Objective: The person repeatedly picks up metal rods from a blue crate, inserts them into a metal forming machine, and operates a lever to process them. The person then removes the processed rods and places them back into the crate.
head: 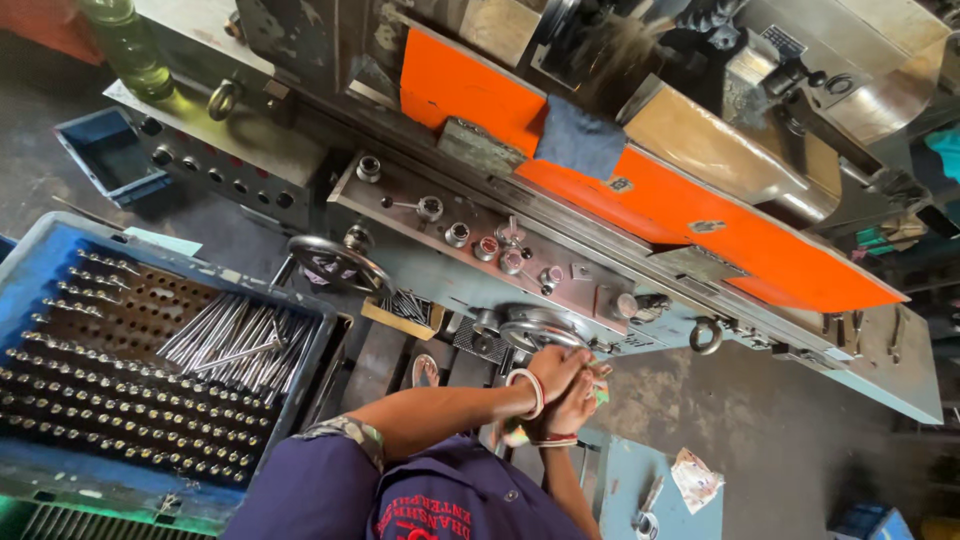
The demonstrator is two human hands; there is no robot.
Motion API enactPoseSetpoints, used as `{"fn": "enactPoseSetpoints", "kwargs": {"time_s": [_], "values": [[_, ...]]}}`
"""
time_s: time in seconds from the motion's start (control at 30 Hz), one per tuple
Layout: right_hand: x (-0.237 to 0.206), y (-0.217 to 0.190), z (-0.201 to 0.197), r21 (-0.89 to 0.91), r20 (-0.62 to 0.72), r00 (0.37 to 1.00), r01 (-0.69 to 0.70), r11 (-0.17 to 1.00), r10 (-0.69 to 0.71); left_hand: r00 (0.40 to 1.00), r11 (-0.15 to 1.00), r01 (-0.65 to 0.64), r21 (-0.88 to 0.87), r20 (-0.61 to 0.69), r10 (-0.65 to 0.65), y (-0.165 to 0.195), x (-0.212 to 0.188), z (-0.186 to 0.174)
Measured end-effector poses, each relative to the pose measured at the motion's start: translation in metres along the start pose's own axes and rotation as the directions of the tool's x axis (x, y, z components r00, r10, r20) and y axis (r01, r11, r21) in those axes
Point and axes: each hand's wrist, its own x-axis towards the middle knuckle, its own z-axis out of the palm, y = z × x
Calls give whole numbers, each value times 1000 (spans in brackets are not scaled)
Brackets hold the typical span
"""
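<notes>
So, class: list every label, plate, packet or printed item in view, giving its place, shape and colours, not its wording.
Small plate: machine top, upper right; dark rectangle, pale print.
Small tag: on the orange guard; grey rectangle.
Crumpled packet: floor, lower right; white with red.

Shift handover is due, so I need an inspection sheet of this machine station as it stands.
Surface: grey machine bed with orange guard, blue rag draped on it.
Job's things: both hands clasped at the handwheel; left hand over right hand.
Clutter: blue crate of steel rods; green bottle; crumpled paper.
Hands: bangles on both wrists; grip itself cannot be told.
Cables: nothing seen.
Surroundings: dark, stained concrete floor.
</notes>
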Motion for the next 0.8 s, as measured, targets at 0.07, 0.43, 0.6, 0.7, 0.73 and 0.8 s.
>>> {"fn": "enactPoseSetpoints", "kwargs": {"time_s": [0.07, 0.43, 0.6, 0.7, 0.73, 0.8], "values": [[-2, -5, 4, -42, -7, 999, 38, 998, -39, 985, 982, 161, -100, -46, -166, 4, 16, -7], [0, 14, -29, -33, -29, 960, 278, 960, -279, 895, 623, 408, -668, 429, -126, -3, 9, 11], [55, -10, -48, -69, -73, 899, 428, 901, -432, 886, 599, 357, -717, 464, 27, 11, 3, 32], [31, -36, -35, -273, -87, 890, 410, 870, -447, 907, 587, 247, -771, 397, 139, 21, 31, 15], [15, -46, -22, -211, -121, 919, 345, 915, -374, 917, 576, 194, -794, 356, 182, 24, 44, 3], [-20, -67, -11, -390, 59, 851, 501, 772, -522, 918, 547, 165, -821, 330, 218, 24, 53, -19]]}}
